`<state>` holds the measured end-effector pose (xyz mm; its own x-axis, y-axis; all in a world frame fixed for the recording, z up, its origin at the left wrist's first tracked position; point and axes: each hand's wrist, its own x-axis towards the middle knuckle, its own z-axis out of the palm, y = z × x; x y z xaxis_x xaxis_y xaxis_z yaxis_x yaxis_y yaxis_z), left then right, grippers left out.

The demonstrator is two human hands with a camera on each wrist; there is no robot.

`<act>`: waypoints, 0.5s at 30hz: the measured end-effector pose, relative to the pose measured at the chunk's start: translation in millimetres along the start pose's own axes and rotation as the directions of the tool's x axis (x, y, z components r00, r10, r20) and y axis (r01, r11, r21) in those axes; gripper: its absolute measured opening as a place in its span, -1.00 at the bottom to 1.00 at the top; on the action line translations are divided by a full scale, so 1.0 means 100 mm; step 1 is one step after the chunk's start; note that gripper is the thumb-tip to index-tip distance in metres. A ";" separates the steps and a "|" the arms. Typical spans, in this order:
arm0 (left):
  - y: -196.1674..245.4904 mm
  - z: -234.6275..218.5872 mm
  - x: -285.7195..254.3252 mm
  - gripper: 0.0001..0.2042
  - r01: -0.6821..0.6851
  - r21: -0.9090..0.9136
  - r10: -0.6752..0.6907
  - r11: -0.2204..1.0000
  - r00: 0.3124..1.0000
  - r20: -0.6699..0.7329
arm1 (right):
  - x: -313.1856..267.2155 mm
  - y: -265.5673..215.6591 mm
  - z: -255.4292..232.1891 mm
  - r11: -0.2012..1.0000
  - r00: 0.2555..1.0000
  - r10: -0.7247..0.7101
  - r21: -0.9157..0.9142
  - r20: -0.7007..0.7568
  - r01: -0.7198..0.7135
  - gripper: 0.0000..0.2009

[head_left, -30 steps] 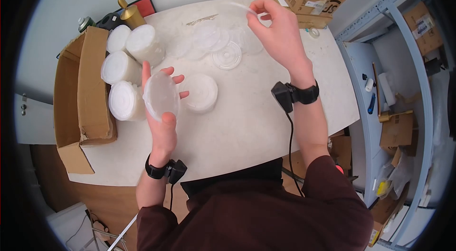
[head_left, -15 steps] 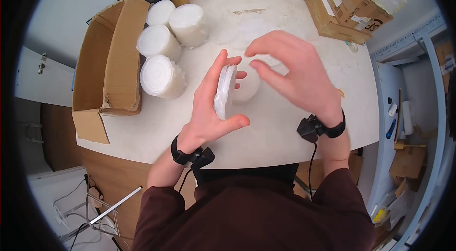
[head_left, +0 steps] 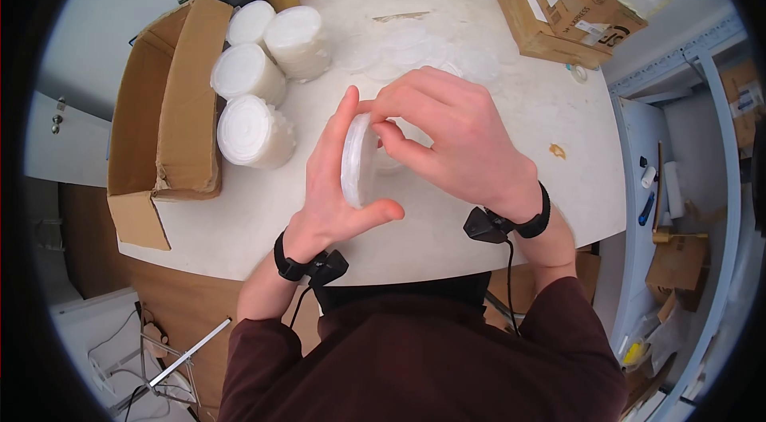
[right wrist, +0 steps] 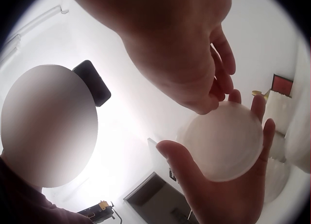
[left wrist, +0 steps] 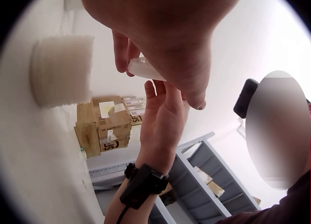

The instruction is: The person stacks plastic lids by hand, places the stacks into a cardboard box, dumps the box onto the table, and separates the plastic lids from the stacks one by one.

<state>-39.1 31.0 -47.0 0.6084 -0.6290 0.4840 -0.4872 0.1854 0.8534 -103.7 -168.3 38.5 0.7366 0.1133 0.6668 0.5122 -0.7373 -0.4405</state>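
Note:
My left hand (head_left: 323, 183) holds a short stack of round translucent plastic lids (head_left: 357, 160) on edge against its palm. Its thumb sticks out to the side, and its fingers reach round the far rim. The right hand (head_left: 459, 135) has thumb and fingertips pinched at the top of the rim. In the right wrist view the top lid (right wrist: 226, 141) faces the camera, right fingertips at its upper edge. A low lid stack stands on the table behind the hands, mostly hidden in the head view; the left wrist view shows a ridged stack (left wrist: 63, 71).
Several tall stacks of lids (head_left: 297, 43) stand on the left beside an open cardboard box (head_left: 187, 103). Loose lids (head_left: 411, 47) lie flat toward the back of the table. Taped cartons (head_left: 574, 19) fill the back right corner, with a tape roll (head_left: 578, 73) near them.
My right hand has come from the back of the table, where it held a single lid, to the lids in the left hand. The left hand has turned its lids nearly edge-on to the head view.

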 end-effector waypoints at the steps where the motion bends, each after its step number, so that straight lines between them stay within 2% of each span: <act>1: -0.03 0.01 0.00 0.39 -0.059 0.040 0.059 0.997 0.998 -0.005 | 0.00 0.00 0.00 1.000 1.000 -0.007 0.010 -0.005 0.007 -0.90; 2: -0.04 0.01 0.01 0.38 -0.117 0.079 0.118 0.990 0.993 -0.008 | 0.00 0.00 0.00 1.000 1.000 -0.004 0.005 -0.004 0.004 -0.90; 5: -0.04 -0.02 -0.02 0.37 -0.163 0.153 0.158 0.975 0.986 0.046 | 0.00 0.00 -0.02 0.999 1.000 -0.004 0.051 0.002 0.003 -0.89; 8: -0.06 0.02 -0.03 0.38 -0.163 0.093 0.161 0.982 0.986 0.029 | -0.01 0.01 -0.03 0.998 0.999 -0.030 0.053 0.013 0.030 -0.90; 11: -0.05 -0.01 0.00 0.39 -0.209 0.156 0.204 0.965 0.978 0.053 | -0.02 -0.01 0.00 0.999 0.999 -0.033 -0.004 0.021 0.033 -0.82; 15: -0.06 0.01 -0.01 0.42 -0.196 0.127 0.191 0.972 0.980 0.049 | 0.00 -0.01 0.02 0.994 0.997 -0.071 -0.083 -0.015 0.069 -0.80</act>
<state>-37.1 29.3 -52.8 0.4727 -0.6184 0.6278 -0.6724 0.2073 0.7105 -103.2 -166.1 37.6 0.6916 0.1548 0.7054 0.5236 -0.7802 -0.3421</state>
